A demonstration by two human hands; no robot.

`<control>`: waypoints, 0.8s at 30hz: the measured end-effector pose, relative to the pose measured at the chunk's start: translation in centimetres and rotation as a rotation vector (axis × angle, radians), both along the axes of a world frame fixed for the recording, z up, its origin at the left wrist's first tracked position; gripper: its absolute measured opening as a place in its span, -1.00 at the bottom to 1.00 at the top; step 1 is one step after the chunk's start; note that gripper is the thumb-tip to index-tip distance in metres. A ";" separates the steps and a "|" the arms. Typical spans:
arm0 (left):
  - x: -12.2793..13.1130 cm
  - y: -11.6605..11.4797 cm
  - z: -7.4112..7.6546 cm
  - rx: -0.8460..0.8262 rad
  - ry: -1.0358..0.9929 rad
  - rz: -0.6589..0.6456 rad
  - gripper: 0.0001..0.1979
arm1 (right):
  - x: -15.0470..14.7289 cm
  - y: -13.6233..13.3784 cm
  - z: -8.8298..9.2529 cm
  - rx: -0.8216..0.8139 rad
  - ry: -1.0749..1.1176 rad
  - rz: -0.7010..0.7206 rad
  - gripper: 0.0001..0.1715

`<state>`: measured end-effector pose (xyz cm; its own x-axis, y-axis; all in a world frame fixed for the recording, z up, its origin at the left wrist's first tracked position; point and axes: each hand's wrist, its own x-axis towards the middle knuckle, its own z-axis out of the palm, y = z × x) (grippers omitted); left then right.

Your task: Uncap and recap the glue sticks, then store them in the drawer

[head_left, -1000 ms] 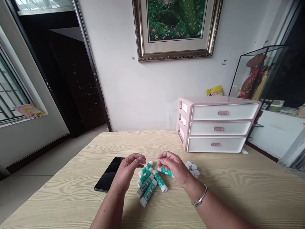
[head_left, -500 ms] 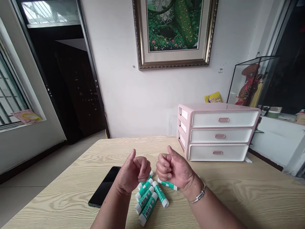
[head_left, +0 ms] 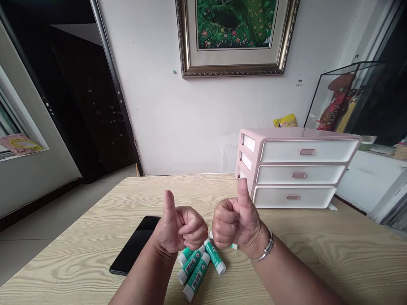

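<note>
My left hand (head_left: 179,224) is raised over the table, its fingers curled into a fist and its thumb pointing up, with nothing in it. To its right my right hand (head_left: 238,218) makes the same thumbs-up fist, also holding nothing, a silvery bracelet on its wrist. A small gap parts the knuckles of the two hands. Beneath them lie several green and white glue sticks (head_left: 197,277) in a loose cluster, some partly hidden by my hands. One glue stick (head_left: 215,256) points toward me at the cluster's right.
A black phone (head_left: 135,245) lies left of the glue sticks, partly behind my left forearm. At the back right of the wooden table (head_left: 79,254) stands a pink and white drawer unit (head_left: 299,169). A yellow packet (head_left: 285,120) shows behind it. A framed picture (head_left: 233,70) hangs on the wall.
My thumbs have straightened to point more upright, and both hands appear larger in view. The view has tilted slightly downward. The glue sticks stay on the table.
</note>
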<state>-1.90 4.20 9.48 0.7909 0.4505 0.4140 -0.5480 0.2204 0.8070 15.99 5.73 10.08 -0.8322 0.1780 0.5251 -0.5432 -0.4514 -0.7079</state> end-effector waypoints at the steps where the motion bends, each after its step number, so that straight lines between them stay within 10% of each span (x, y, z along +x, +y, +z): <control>1: 0.0 0.1 0.0 0.011 -0.008 -0.001 -0.19 | -0.1 0.0 0.0 0.001 0.021 0.002 -0.12; 24: -0.7 -0.4 -2.2 0.073 -0.016 -0.071 -0.20 | -0.9 -1.5 -3.6 -0.055 0.149 0.184 -0.11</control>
